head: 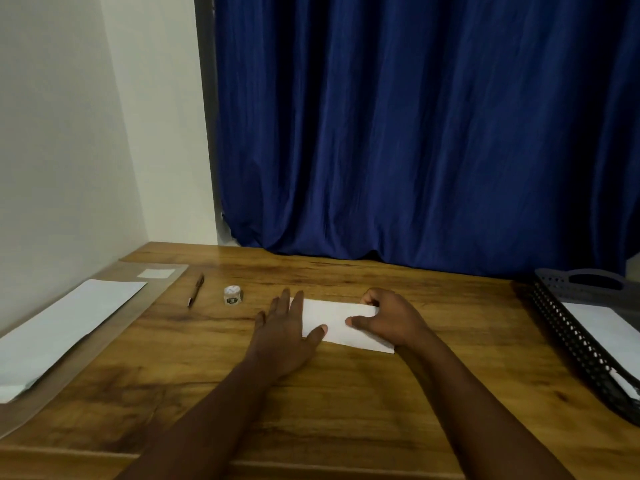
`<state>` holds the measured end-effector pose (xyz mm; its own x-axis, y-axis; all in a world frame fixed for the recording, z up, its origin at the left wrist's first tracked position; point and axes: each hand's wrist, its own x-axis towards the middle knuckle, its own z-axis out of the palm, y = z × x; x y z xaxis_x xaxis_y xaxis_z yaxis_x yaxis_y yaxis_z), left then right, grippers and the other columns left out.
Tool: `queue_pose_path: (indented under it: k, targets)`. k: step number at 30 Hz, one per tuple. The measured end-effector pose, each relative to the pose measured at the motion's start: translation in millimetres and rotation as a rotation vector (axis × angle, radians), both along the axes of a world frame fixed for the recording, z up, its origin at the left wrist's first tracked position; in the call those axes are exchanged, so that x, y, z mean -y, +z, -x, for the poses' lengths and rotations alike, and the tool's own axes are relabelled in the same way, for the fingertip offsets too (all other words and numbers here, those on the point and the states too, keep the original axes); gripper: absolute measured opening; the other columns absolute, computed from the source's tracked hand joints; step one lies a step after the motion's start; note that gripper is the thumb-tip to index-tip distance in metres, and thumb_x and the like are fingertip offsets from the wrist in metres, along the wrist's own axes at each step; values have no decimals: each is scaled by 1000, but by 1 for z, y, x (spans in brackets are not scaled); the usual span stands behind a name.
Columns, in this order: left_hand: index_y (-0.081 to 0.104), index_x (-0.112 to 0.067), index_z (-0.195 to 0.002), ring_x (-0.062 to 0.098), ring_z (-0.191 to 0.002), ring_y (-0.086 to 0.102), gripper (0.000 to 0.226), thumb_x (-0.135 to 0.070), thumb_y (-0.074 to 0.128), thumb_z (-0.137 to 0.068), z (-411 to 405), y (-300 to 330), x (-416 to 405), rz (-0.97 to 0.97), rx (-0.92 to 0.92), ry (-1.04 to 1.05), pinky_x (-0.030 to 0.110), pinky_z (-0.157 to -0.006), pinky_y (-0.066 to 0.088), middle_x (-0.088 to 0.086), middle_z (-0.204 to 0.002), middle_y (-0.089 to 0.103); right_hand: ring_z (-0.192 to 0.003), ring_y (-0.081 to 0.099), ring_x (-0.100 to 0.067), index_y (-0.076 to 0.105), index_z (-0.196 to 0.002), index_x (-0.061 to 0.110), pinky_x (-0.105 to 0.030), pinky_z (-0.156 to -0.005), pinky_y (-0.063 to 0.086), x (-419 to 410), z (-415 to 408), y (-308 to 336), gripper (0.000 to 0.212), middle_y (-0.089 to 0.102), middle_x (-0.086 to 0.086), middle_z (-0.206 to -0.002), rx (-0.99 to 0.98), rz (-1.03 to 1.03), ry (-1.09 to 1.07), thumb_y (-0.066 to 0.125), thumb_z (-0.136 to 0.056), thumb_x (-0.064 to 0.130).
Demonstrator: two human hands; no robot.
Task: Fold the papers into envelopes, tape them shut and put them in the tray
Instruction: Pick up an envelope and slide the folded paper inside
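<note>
A folded white paper (pixel 341 323) lies flat in the middle of the wooden desk (pixel 346 393). My left hand (pixel 284 329) lies flat with straight fingers over the paper's left end, its thumb resting on the sheet. My right hand (pixel 388 317) sits on the paper's right end with fingers curled, thumb and fingertips pinching its edge. A small roll of tape (pixel 232 294) stands left of the paper. A stack of white papers (pixel 65 323) lies at the far left. The black perforated tray (pixel 588 344) at the right holds a white sheet (pixel 609 337).
A pen (pixel 196 291) lies between the paper stack and the tape roll. The stack rests on a brown board (pixel 152 292) along the wall. A blue curtain (pixel 415 133) hangs behind the desk, reaching its back edge.
</note>
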<state>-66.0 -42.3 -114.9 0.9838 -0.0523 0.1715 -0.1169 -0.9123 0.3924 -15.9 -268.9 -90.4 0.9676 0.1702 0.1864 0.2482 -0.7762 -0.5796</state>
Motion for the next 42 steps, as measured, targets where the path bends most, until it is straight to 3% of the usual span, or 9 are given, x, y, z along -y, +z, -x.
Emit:
queue_pose_path:
  k: [5, 9, 12, 15, 22, 29, 33, 38, 42]
  targets:
    - [-7, -33, -162, 22, -156, 18, 106, -49, 71, -92, -3, 7, -9, 587, 230, 64, 45, -125, 27, 0, -173, 3, -71, 72, -5, 71, -98, 11, -20, -54, 53, 1, 6, 17, 24, 78, 5, -82, -93, -627, 15, 85, -83, 24]
    - [-1, -34, -163, 8, -129, 45, 117, -57, 79, -81, -5, 16, -5, 852, 60, 47, 27, -96, 41, 0, -169, 25, -90, 77, -21, 68, -112, 10, -37, -76, 61, -7, 15, 18, 32, 80, -6, -103, -279, -937, 123, 81, -86, 25]
    - [31, -24, -156, -2, -102, 67, 80, -46, 72, -91, -7, 20, 0, 996, 63, 0, 15, -73, 53, -4, -138, 62, -95, 75, -26, 68, -112, 7, -39, -80, 60, -14, 20, 15, 43, 79, -12, -108, -362, -948, 222, 83, -77, 27]
    - [47, -17, -144, 20, -90, 77, 51, -31, 65, -99, -7, 23, -2, 1122, 39, 17, 35, -68, 65, 1, -117, 73, -95, 74, -27, 70, -107, 7, -33, -74, 61, -17, 20, 13, 43, 78, -15, -109, -412, -857, 286, 84, -75, 31]
    - [53, -16, -139, 5, -55, 68, 40, -22, 64, -101, -3, 15, 7, 910, -10, -195, 16, -47, 47, -4, -89, 79, -106, 74, -30, 68, -125, 10, -35, -80, 61, -23, 18, 3, 50, 77, -12, -116, -445, -870, 315, 74, -87, 42]
    - [38, -28, -146, 13, -65, 67, 55, -27, 67, -99, -6, 9, 2, 912, 66, -182, 28, -57, 53, 5, -97, 73, -99, 76, -31, 65, -126, 13, -39, -73, 62, -21, 9, -6, 35, 77, -12, -114, -393, -1004, 233, 69, -94, 27]
    - [37, -38, -147, 7, -83, 68, 61, -33, 69, -96, -3, 6, -4, 663, 233, -158, 25, -72, 57, -15, -115, 61, -92, 78, -26, 65, -121, 20, -34, -65, 62, -21, 8, -8, 22, 80, -4, -106, -351, -1017, 137, 66, -99, 24]
    - [48, -50, -132, -3, -103, 59, 45, -37, 68, -94, 10, 13, -19, 551, 328, -175, 9, -72, 49, -26, -121, 56, -88, 78, -21, 68, -121, 17, -36, -71, 63, -28, 10, -9, 25, 80, 2, -103, -286, -793, 67, 68, -99, 28]
    - [63, -45, -120, -3, -106, 60, 26, -38, 64, -95, 25, 20, -47, 517, 353, -171, 18, -78, 50, -25, -118, 62, -91, 76, -24, 70, -114, 14, -39, -78, 62, -33, 8, -8, 20, 78, -4, -106, -259, -716, 28, 69, -98, 27]
